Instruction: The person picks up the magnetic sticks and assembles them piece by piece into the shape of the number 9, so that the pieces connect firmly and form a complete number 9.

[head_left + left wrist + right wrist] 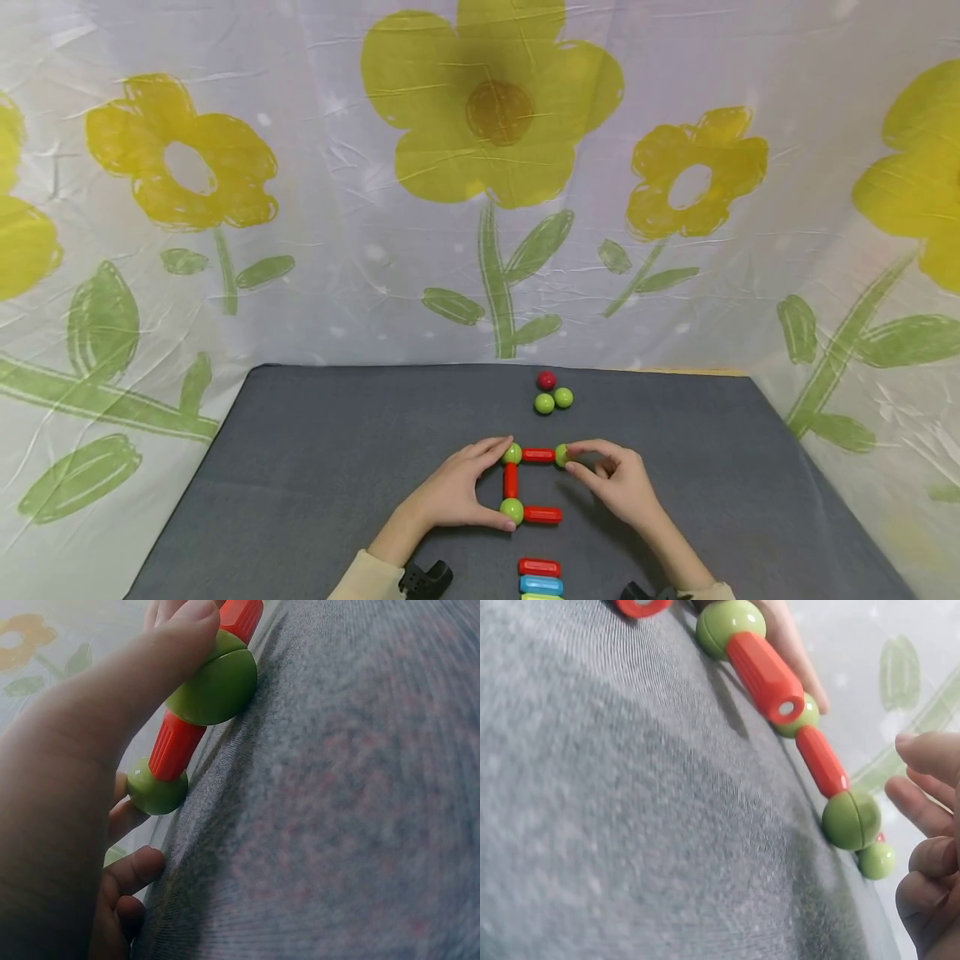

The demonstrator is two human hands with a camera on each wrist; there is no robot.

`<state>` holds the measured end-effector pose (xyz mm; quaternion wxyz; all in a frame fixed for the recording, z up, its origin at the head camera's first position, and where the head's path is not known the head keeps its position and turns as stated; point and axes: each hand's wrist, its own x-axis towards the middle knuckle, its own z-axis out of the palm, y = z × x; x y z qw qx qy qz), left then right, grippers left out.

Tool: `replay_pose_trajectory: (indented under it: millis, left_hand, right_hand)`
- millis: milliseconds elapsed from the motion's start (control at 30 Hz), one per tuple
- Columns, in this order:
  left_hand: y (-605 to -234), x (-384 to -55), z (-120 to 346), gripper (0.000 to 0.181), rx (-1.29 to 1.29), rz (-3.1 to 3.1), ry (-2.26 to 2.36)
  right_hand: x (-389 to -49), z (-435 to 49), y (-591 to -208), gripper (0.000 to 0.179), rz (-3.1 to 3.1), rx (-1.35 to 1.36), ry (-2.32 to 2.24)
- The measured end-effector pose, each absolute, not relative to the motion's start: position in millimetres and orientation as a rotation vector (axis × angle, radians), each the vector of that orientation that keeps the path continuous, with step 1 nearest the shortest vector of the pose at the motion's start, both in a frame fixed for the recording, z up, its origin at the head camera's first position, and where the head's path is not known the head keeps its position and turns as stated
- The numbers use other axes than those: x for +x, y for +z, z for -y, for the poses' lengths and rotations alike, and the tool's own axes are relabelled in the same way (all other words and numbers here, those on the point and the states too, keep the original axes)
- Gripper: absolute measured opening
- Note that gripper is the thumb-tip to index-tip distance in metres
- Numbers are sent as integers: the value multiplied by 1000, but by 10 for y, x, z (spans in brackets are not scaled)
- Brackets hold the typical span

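Three green balls joined by red magnetic rods form a three-sided shape on the cloth. My left hand (461,483) spans its left side, thumb at the near green ball (512,511) and fingertips at the far-left green ball (512,452). Between them lies a red rod (176,746); another red rod (765,675) points right from the near ball, its far end bare. The far red rod (538,455) ends at the right green ball (851,819). Beside that ball is my right hand (618,483), whose fingertips stand slightly apart from it in the right wrist view.
Behind the shape sit a loose red ball (547,381) and two loose green balls (544,404). Nearer me lie a red rod (539,567), a blue rod (541,585) and a green rod (542,597), cut by the frame edge. A flowered curtain (330,250) hangs behind the dark table (300,467).
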<state>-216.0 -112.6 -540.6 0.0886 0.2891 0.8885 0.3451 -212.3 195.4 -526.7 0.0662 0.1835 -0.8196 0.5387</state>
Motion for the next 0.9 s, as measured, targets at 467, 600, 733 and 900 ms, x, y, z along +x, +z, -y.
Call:
replay_pose_trajectory:
  millis: [467,600,733,900]
  left_hand:
    - [-5407,-2156,1120,118,856,-2647,1033]
    - [-5407,-2155,1119,118,851,-2646,1030]
    - [-5407,-2154,1116,118,846,-2655,1022]
    - [-5394,-2148,1116,118,836,-2644,1032]
  right_hand:
    - [-2204,-2000,-5319,22,2489,504,1607]
    - [-2256,-1995,-5303,24,2477,494,1607]
    - [-2352,-1996,-5268,27,2445,499,1594]
    - [-2515,-2007,-5247,32,2462,442,1559]
